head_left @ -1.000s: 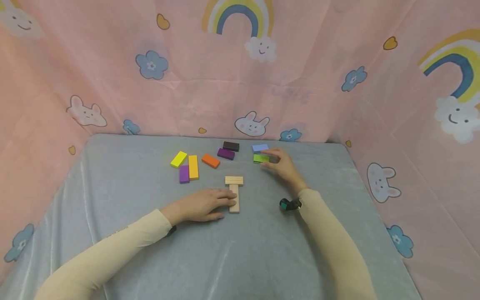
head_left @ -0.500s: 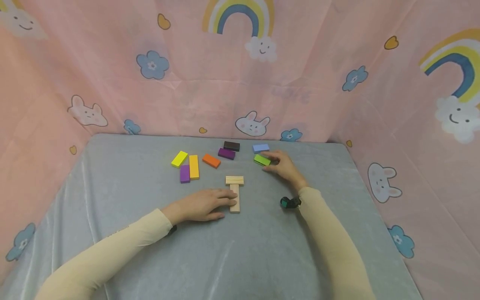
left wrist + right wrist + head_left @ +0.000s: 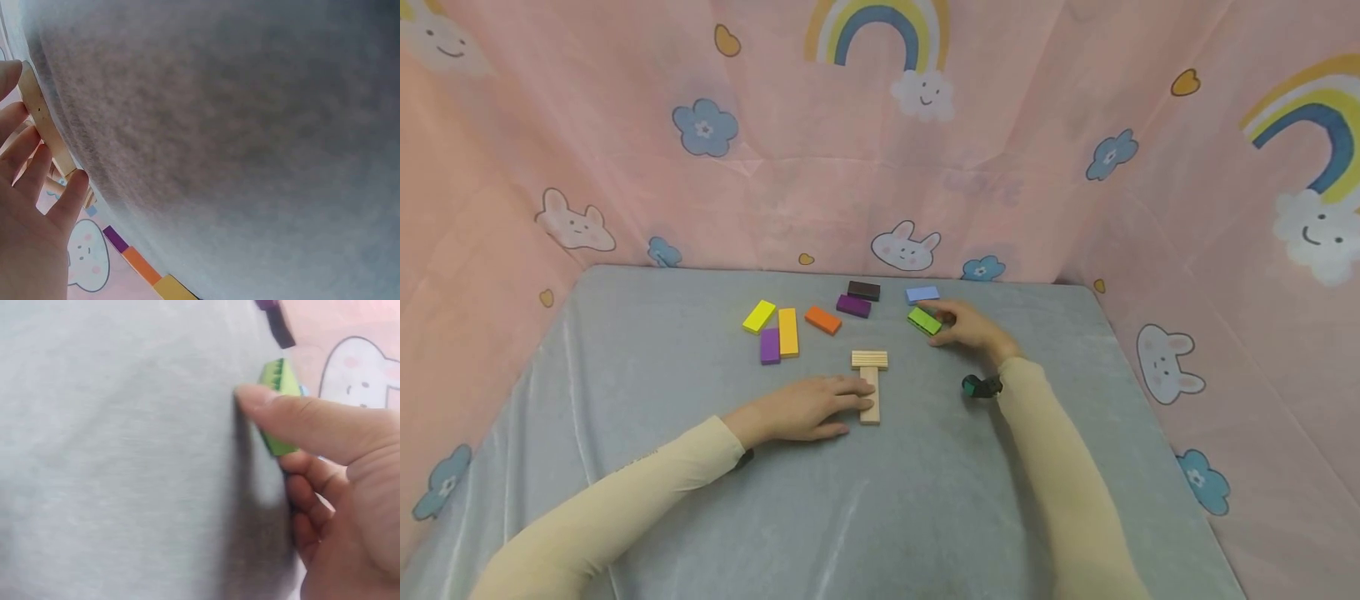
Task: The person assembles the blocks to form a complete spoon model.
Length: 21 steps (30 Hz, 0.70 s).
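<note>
My left hand [image 3: 805, 408] rests with its fingertips on a plain wooden block [image 3: 869, 415], which lies lengthwise on the cloth. In the left wrist view those fingers lie along the wooden block [image 3: 44, 122], spread and only slightly bent. Against its far end sits a crosswise piece of striped plain wood [image 3: 869, 360], making a T shape. Farther back on the right, my right hand [image 3: 973, 327] pinches a light green block [image 3: 923, 321] between thumb and fingers. The right wrist view shows the thumb crossing in front of the green block [image 3: 280, 440], which has a dark notched edge.
Behind the green block lies a light blue block [image 3: 922, 295]. Black [image 3: 864, 290] and dark purple [image 3: 853, 306] blocks sit side by side at the back. Leftward are orange [image 3: 823, 320], amber [image 3: 787, 333], violet [image 3: 770, 346] and yellow [image 3: 759, 316] blocks. A patterned pink curtain [image 3: 760, 200] borders the table.
The green block has turned from nearly level to slanted, its right end now nearer me. My right hand has shifted slightly with it; the left hand stays on the wooden block.
</note>
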### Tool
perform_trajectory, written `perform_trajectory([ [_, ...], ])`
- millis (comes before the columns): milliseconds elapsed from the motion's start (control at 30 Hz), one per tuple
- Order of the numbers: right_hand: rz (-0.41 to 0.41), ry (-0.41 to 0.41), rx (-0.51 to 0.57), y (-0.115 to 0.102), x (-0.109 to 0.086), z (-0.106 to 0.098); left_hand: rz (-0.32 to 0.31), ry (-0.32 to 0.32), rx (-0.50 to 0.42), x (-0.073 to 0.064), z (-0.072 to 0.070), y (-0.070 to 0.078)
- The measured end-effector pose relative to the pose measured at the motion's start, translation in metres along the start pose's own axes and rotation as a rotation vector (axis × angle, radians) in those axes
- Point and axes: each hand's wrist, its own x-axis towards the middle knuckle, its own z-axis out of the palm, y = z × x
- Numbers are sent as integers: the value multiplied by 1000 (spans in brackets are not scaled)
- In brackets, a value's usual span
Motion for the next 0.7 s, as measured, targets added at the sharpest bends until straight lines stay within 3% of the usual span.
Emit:
perform_trajectory([
  [267,29,-60,-15,-5,1,-7,7,10,8,0,0,0],
  [700,34,-23,38,-4,0,-7,16,19,17,0,0,0],
])
